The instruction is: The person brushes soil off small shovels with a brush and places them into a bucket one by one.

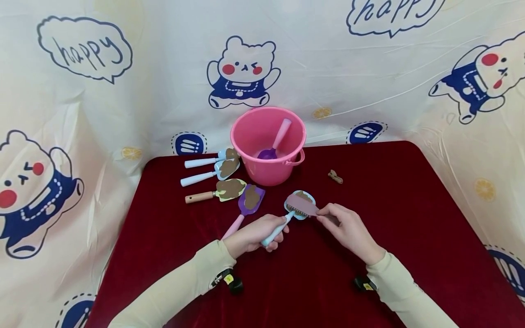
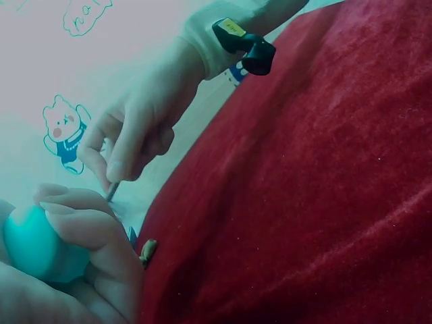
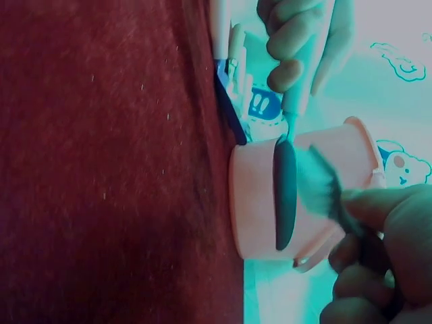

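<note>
My left hand (image 1: 262, 230) grips the pale blue handle of a small toy shovel (image 1: 274, 233), its round head pointing away to the right. Brown clay-like material (image 1: 305, 195) covers that head. With thumb and fingers, my right hand (image 1: 348, 228) pinches a mauve flat scraper (image 1: 301, 205), whose toothed edge lies over the brown layer. In the right wrist view the scraper (image 3: 320, 179) looks blurred beside the shovel's head (image 3: 285, 196), so contact is unclear there. The left wrist view shows the rounded handle end (image 2: 30, 239) inside my curled left fingers (image 2: 101, 236).
A pink bucket (image 1: 268, 171) stands at the back with a purple shovel (image 1: 280, 134) inside. Left of it lie several brown-coated shovels, including a wooden-handled one (image 1: 229, 189) and a purple one (image 1: 250, 200). One small brown piece (image 1: 335, 176) lies on the red cloth (image 1: 410, 205).
</note>
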`<state>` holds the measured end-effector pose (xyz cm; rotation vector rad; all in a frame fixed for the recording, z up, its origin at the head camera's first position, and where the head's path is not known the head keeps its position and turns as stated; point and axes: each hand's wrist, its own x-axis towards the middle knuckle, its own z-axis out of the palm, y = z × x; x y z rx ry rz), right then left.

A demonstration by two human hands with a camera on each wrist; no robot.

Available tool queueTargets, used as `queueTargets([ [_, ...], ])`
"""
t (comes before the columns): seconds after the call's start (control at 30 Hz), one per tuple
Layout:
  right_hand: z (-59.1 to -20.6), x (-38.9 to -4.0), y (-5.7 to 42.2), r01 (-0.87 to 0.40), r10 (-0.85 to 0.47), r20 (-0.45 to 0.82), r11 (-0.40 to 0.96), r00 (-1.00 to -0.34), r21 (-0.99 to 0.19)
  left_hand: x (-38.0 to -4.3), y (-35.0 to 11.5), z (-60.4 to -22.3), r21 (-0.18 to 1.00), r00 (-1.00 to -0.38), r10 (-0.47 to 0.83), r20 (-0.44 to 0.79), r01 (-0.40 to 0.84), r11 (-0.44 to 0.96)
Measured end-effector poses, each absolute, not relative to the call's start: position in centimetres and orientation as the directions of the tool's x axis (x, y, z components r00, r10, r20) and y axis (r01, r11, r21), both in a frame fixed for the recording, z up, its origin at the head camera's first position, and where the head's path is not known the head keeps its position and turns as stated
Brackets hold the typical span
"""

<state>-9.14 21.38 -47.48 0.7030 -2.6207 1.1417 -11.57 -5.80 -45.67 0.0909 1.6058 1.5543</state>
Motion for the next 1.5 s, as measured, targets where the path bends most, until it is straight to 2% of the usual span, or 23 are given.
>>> queueTargets([
  [0.17, -47.5, -9.0, 21.2, -0.544, -0.394, 0.376, 0.567, -0.838, -0.618, -11.7, -5.8, -45.8, 0.842, -0.619, 0.598, -0.509, -0.5, 0.2],
  [0.5, -47.4, -9.1, 21.4, -0.457, -0.282, 0.367, 0.661, -0.886, -0.595, -11.9, -6.0, -45.9, 0.834, -0.607, 0.605, -0.515, -0.518, 0.19],
  [0.73, -47.4, -9.0, 21.2, -0.527, -0.375, 0.371, 0.576, -0.85, -0.624, -11.9, -6.1, -46.1, 0.83, -0.601, 0.615, -0.51, -0.533, 0.167],
  [1.1, -47.5, -9.2, 20.9, -0.441, -0.269, 0.367, 0.706, -0.891, -0.554, -11.9, -6.1, -46.2, 0.837, -0.603, 0.614, -0.51, -0.513, 0.192],
  [1.33, -47.5, -9.3, 20.3, -0.545, -0.366, 0.405, 0.601, -0.838, -0.585, -12.1, -6.1, -45.9, 0.841, -0.606, 0.618, -0.501, -0.509, 0.182],
  [1.5, -47.4, -9.3, 20.2, -0.533, -0.354, 0.401, 0.625, -0.845, -0.57, -12.2, -6.0, -45.7, 0.843, -0.601, 0.625, -0.498, -0.505, 0.187],
])
